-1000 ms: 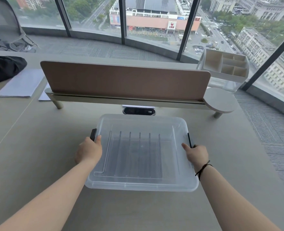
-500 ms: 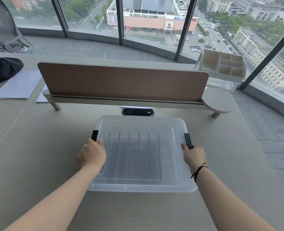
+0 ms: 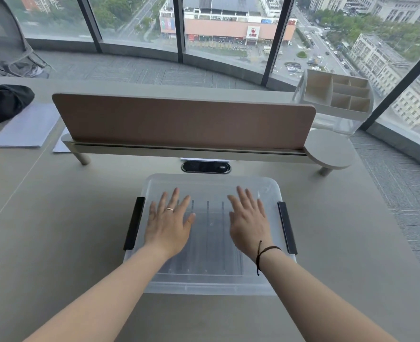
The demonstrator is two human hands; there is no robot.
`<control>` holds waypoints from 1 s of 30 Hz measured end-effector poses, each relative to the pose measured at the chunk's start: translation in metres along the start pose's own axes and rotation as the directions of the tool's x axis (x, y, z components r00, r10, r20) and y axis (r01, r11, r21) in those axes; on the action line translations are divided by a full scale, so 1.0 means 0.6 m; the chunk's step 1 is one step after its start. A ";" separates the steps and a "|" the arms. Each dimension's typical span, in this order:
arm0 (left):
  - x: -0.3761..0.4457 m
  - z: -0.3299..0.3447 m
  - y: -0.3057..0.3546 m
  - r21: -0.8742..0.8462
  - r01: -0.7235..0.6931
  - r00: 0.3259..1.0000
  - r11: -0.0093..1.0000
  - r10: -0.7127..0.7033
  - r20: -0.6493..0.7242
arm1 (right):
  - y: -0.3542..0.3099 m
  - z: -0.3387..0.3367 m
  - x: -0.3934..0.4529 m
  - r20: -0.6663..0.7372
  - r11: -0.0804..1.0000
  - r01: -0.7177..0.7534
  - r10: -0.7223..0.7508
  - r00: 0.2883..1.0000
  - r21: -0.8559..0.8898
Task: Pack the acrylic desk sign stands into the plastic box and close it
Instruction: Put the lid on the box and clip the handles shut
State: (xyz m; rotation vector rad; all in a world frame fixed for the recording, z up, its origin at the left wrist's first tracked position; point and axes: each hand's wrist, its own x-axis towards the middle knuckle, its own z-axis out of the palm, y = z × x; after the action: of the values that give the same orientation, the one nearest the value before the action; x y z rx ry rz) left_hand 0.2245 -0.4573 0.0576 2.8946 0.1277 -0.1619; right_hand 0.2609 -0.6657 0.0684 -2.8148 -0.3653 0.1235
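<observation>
A clear plastic box (image 3: 209, 283) sits on the desk in front of me with its clear lid (image 3: 209, 183) on top. Black latches lie along the box's left side (image 3: 133, 223) and right side (image 3: 287, 227). Through the lid I see several clear acrylic sign stands (image 3: 207, 230) standing side by side inside. My left hand (image 3: 169, 223) lies flat on the left half of the lid, fingers spread. My right hand (image 3: 249, 223) lies flat on the right half, fingers straight.
A brown divider panel (image 3: 184, 122) on a raised shelf (image 3: 179, 150) crosses the desk behind the box, with a black cable port (image 3: 206, 167) below it. A round side shelf (image 3: 328, 149) and a white organiser tray (image 3: 337, 95) stand at the right. Papers (image 3: 24, 125) and a black bag (image 3: 3, 102) lie far left.
Both hands left the black latches at the box's sides and moved inward onto the lid, where they now lie flat with fingers spread.
</observation>
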 end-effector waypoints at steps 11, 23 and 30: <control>0.013 0.032 -0.005 0.135 -0.039 0.999 0.990 0.037 0.022 | -0.012 0.043 0.010 0.098 0.994 0.099 -0.093 0.991 -0.057; 0.018 0.035 -0.008 0.148 -0.047 0.999 0.988 0.043 0.029 | -0.012 0.043 0.015 0.098 0.995 0.091 -0.088 0.991 -0.033; 0.019 0.033 -0.008 0.143 -0.042 0.999 0.989 0.038 0.027 | -0.014 0.042 0.013 0.103 0.995 0.091 -0.086 0.991 -0.045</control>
State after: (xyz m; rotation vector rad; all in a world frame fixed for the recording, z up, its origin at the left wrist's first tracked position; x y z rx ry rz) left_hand 0.2333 -0.4568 0.0359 3.0344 0.0557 -0.2076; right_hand 0.2634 -0.6491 0.0467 -2.8422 -0.5227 0.2411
